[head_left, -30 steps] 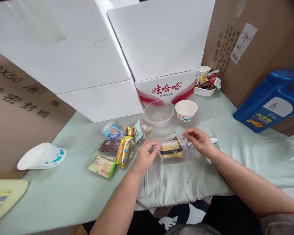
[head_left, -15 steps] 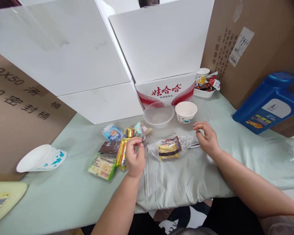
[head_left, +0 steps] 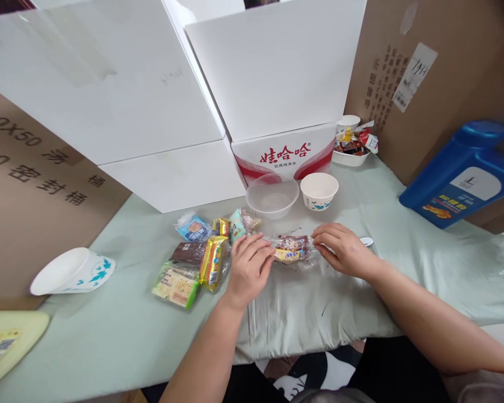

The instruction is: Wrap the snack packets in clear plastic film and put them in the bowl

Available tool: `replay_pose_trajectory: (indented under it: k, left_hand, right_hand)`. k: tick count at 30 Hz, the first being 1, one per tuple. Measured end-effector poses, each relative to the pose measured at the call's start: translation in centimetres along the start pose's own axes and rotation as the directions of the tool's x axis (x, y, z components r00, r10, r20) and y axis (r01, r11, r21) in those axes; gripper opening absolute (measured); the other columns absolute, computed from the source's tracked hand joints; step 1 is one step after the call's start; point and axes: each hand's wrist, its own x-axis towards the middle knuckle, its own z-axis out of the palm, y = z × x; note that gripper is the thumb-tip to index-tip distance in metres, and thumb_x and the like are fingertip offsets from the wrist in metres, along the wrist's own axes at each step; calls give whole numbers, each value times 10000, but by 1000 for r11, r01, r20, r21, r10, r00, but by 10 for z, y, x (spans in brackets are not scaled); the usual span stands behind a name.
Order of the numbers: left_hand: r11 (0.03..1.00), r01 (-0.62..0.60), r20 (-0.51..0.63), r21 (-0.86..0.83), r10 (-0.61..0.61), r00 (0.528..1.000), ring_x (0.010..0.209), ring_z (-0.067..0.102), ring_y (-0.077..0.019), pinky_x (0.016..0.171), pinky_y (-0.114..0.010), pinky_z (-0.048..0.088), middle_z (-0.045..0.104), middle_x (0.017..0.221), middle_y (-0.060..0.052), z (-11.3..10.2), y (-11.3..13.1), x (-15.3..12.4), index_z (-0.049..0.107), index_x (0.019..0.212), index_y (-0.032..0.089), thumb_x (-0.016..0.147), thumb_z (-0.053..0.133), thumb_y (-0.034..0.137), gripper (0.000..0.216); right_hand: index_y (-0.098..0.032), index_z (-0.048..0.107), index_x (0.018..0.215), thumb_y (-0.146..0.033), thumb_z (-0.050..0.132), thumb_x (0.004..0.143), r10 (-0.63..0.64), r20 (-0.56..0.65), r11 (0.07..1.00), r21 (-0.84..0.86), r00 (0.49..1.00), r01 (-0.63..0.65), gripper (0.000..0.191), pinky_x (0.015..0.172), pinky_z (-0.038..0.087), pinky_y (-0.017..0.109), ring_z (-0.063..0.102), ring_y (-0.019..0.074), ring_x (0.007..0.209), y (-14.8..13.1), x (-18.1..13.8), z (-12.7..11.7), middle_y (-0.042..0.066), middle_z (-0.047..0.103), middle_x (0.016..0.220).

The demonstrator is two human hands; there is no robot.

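In the middle of the table lies a clear plastic bag (head_left: 309,261). It holds a brown snack packet (head_left: 294,243) and a yellow snack packet (head_left: 286,256). My left hand (head_left: 248,267) grips the bag's left end, its fingers bent over the plastic. At the opposite end, my right hand (head_left: 345,252) pinches the plastic between thumb and fingers. A shiny, slim object (head_left: 366,242) sticks out beyond my right hand, mostly hidden by it. Left of my left hand are several wrapped snacks, among them a yellow packet (head_left: 214,263) and a green-edged packet (head_left: 176,284).
A clear plastic bowl (head_left: 272,197) and a white paper bowl (head_left: 319,191) stand behind the bag. Another paper bowl (head_left: 73,271) lies tipped at left. White boxes (head_left: 283,151) wall the back. A blue bottle (head_left: 462,173) and a filled bowl (head_left: 350,159) are at right.
Both hands have come down onto the bag and taken hold of its two ends. The bag is drawn in, and the yellow packet shows less of its face.
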Motion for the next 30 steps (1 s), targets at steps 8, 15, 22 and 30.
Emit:
replay_pose_trajectory:
  k: [8,15,22,30]
  left_hand:
    - [968,-105,310,-227,174,935,1018,605,-222,951,-410,330,720,860,-3,-20,19,6,617,673,202,800,675,260,151]
    - [999,47,465,3,-43,884,891,602,-210,932,-441,345,700,777,-24,-18,14,1,628,662,186,868,625,345,260]
    - [947,219,313,234,-287,905,1397,294,-367,1061,-561,311,346,1526,-147,-7,2,-4,564,1277,204,781,690,274,516]
    - [963,241,428,121,-269,863,1258,486,-241,1074,-424,376,590,1303,-81,-3,-6,-5,549,1267,202,773,537,91,507]
  right_hand:
    - [-199,626,923,-230,451,935,80,460,993,37,884,-109,178,560,356,254,587,153,596,-15,1,-12,15,669,703]
    - [-189,689,933,-288,429,970,251,539,956,-270,804,-117,280,612,390,285,642,201,721,-27,8,-2,69,708,825]
    - [-155,492,1349,-420,693,809,114,294,973,-226,949,-46,634,954,448,489,513,335,1180,-23,13,16,191,556,1296]
    - [-193,489,1374,-677,676,681,-109,483,987,-53,869,153,865,1060,235,623,263,444,1369,-46,38,45,206,385,1467]
